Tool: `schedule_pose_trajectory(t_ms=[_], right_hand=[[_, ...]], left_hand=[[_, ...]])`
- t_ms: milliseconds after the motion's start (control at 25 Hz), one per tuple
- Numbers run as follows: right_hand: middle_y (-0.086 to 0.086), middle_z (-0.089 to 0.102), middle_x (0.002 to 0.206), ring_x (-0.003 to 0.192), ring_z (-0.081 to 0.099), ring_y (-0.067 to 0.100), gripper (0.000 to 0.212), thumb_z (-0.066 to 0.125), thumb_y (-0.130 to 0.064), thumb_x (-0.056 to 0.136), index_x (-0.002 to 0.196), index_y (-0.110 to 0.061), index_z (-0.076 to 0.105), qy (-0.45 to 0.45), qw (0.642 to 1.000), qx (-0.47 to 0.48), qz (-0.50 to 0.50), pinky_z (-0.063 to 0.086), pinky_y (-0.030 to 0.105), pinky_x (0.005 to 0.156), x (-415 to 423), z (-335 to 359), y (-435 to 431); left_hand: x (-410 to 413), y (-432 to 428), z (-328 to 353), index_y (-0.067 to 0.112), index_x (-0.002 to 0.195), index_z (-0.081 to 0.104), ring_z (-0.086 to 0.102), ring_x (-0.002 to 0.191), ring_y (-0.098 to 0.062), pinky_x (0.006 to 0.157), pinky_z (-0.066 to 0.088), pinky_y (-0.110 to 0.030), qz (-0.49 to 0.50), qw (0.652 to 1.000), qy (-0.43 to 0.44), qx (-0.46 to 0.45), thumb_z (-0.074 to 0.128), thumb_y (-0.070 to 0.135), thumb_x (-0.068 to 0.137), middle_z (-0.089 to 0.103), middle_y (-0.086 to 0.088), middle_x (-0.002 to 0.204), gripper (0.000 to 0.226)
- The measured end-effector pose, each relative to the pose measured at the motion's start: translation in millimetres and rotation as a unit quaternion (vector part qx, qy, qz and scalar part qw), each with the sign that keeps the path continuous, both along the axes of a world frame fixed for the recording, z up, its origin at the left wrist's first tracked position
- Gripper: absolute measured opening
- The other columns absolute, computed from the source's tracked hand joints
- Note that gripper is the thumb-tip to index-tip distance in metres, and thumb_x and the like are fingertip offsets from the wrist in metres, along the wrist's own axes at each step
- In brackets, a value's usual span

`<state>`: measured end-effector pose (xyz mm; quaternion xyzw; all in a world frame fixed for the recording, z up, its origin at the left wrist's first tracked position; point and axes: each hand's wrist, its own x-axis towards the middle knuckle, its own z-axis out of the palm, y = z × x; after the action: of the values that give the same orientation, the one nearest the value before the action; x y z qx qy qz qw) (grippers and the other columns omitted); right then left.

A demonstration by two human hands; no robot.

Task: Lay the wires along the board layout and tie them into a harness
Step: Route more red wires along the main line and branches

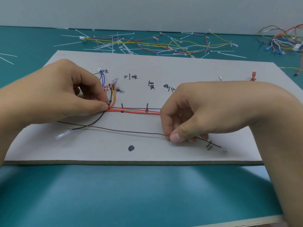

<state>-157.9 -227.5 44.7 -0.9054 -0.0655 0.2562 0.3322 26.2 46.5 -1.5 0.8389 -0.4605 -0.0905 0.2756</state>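
A grey layout board [164, 154] lies on the green table, with upright pins and handwritten labels. Red wires [134, 110] run level along its middle between the pins and turn up at the left, beside a yellow and a black wire. My left hand [65, 94] pinches this bundle at the bend. My right hand [196, 115] pinches a thin grey-brown wire [114, 130] that stretches across the lower board; its right end passes two pins [209, 145] to a clear terminal. A black wire with a clear terminal [64, 134] trails off to the lower left.
White cable ties [113, 45] and loose yellow, red and black wires [180, 45] are scattered on the table behind the board. A tangled bundle of coloured wires [282, 41] sits at the far right. A red terminal [253, 76] stands at the board's right.
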Motion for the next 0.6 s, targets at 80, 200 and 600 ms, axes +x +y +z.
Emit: schedule_pose_trajectory(t_ms=[80,200,600], right_hand=[[-0.006,0.073,0.072,0.063,0.067,0.012,0.007,0.077,-0.023,0.089,0.084,-0.027,0.074,-0.01,1.0,-0.005,0.006,0.054,0.024,0.058,-2,2,0],[-0.012,0.072,0.072,0.064,0.067,0.009,0.006,0.079,-0.028,0.086,0.084,-0.031,0.074,-0.057,0.998,-0.02,0.007,0.059,0.032,0.066,-3,4,0],[-0.013,0.073,0.078,0.063,0.066,0.006,0.02,0.086,-0.027,0.076,0.089,-0.037,0.075,-0.111,0.992,-0.045,-0.046,0.06,0.041,0.068,1,-3,14]], left_hand=[[0,0,0,0.045,0.101,0.078,0.047,0.047,-0.023,0.042,0.041,-0.02,-0.003,1.0,-0.002,0.0,0.078,0.065,0.072,0.066,0.016,0.065,0.035],[-1,-1,0,0.045,0.1,0.078,0.048,0.048,-0.021,0.04,0.039,-0.02,-0.002,1.0,-0.002,-0.001,0.078,0.064,0.072,0.067,0.016,0.066,0.034],[-5,-2,5,0.046,0.097,0.078,0.049,0.049,-0.025,0.042,0.044,-0.023,0.009,1.0,0.007,0.008,0.077,0.065,0.071,0.067,0.014,0.065,0.032]])
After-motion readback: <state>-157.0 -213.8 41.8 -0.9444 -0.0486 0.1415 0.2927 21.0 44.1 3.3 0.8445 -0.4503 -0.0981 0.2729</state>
